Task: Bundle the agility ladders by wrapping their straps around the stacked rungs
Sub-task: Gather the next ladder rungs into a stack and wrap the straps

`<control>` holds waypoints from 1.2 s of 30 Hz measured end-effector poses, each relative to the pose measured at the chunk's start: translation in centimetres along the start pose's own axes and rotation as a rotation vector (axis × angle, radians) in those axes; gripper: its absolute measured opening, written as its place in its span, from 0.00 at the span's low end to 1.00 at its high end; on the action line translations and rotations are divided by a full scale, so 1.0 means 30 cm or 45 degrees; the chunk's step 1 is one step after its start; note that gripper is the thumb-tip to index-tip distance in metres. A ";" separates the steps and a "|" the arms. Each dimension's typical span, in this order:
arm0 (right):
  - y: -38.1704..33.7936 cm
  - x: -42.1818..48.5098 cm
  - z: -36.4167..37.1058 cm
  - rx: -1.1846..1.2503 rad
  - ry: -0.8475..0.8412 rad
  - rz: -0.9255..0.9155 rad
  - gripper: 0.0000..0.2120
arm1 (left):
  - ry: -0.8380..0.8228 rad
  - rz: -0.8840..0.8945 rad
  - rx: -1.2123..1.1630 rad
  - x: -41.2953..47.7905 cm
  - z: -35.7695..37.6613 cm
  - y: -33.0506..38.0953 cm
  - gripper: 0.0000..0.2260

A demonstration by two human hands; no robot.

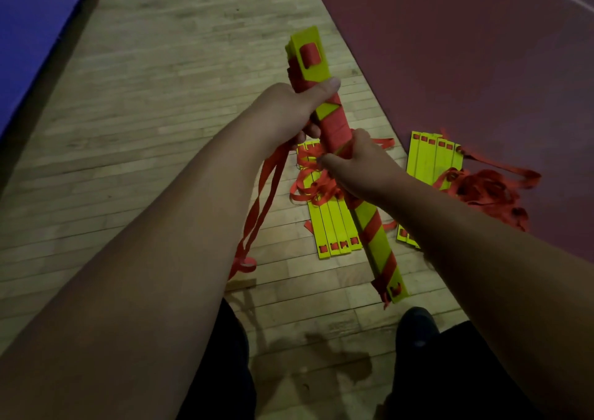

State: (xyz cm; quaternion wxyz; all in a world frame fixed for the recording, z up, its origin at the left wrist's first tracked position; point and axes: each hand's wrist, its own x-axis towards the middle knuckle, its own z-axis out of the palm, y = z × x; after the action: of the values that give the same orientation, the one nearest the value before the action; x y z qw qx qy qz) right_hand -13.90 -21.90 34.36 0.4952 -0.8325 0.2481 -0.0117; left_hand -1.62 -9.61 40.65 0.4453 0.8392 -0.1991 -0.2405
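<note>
Left hand (289, 111) grips the rung bundle (376, 238) near its upper end, thumb laid across the top face. Right hand (361, 167) curls round the middle, over the wound red strap (336, 125). I hold the bundle tilted above the wood floor (160, 130). A loose strap tail (262, 194) hangs below my left hand.

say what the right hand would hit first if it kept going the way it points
The strap-wrapped bundle that the right hand grips; past that, probably the left hand, though depth is unclear.
</note>
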 end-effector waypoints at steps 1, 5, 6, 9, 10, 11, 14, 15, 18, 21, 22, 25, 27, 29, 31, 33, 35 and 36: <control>-0.009 -0.003 -0.008 0.055 -0.029 -0.021 0.19 | -0.018 0.012 -0.035 0.002 -0.012 -0.004 0.27; -0.026 -0.016 -0.066 0.360 -0.227 -0.050 0.17 | -0.157 0.072 -0.228 -0.006 -0.050 -0.006 0.25; -0.028 -0.020 -0.078 0.457 -0.310 -0.042 0.18 | -0.188 0.085 -0.265 -0.010 -0.051 -0.003 0.24; -0.038 -0.038 -0.085 0.789 -0.651 0.050 0.17 | -0.225 0.095 -0.269 -0.014 -0.047 0.008 0.25; -0.043 -0.042 -0.082 0.849 -0.711 0.075 0.14 | -0.226 0.081 -0.259 -0.012 -0.046 0.009 0.25; -0.045 -0.042 -0.078 0.860 -0.711 0.090 0.10 | -0.221 0.063 -0.245 -0.011 -0.044 0.010 0.26; -0.029 -0.020 -0.057 0.692 -0.473 0.094 0.09 | -0.178 0.054 -0.172 0.008 -0.042 -0.003 0.29; -0.018 -0.012 -0.048 0.582 -0.337 0.091 0.10 | -0.167 0.053 -0.141 0.013 -0.041 -0.008 0.31; 0.019 0.010 -0.029 0.257 -0.091 0.026 0.13 | -0.159 0.036 -0.044 0.021 -0.031 -0.016 0.28; 0.045 0.026 -0.017 0.010 -0.086 0.012 0.23 | -0.169 0.023 -0.016 0.021 -0.011 -0.015 0.25; 0.045 0.026 -0.015 -0.052 -0.088 0.045 0.25 | -0.169 0.007 -0.021 0.023 -0.005 -0.017 0.24; 0.046 0.029 -0.007 -0.084 -0.104 0.129 0.25 | -0.135 -0.046 0.015 0.026 0.013 -0.027 0.25; 0.054 0.038 0.000 -0.075 -0.126 0.159 0.26 | -0.132 -0.062 0.021 0.023 0.027 -0.030 0.27; 0.064 0.038 0.014 -0.154 -0.136 0.147 0.30 | -0.120 -0.068 0.069 0.018 0.040 -0.029 0.29; 0.069 0.032 0.026 -0.194 -0.147 0.121 0.33 | -0.076 -0.089 0.128 0.013 0.049 -0.028 0.30; 0.067 0.024 0.028 -0.201 -0.146 0.065 0.34 | -0.027 -0.100 0.145 0.014 0.054 -0.034 0.30; 0.057 0.025 0.015 -0.208 -0.142 0.014 0.32 | 0.003 -0.081 0.110 0.020 0.049 -0.038 0.28; 0.048 0.025 0.004 -0.220 -0.137 -0.009 0.31 | 0.005 -0.070 0.080 0.024 0.043 -0.039 0.27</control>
State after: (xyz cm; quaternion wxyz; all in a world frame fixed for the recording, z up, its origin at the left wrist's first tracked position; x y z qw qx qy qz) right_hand -13.78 -22.66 32.94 0.4343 -0.8723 0.2184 0.0528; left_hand -1.65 -10.22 38.89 0.4124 0.8583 -0.1825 -0.2448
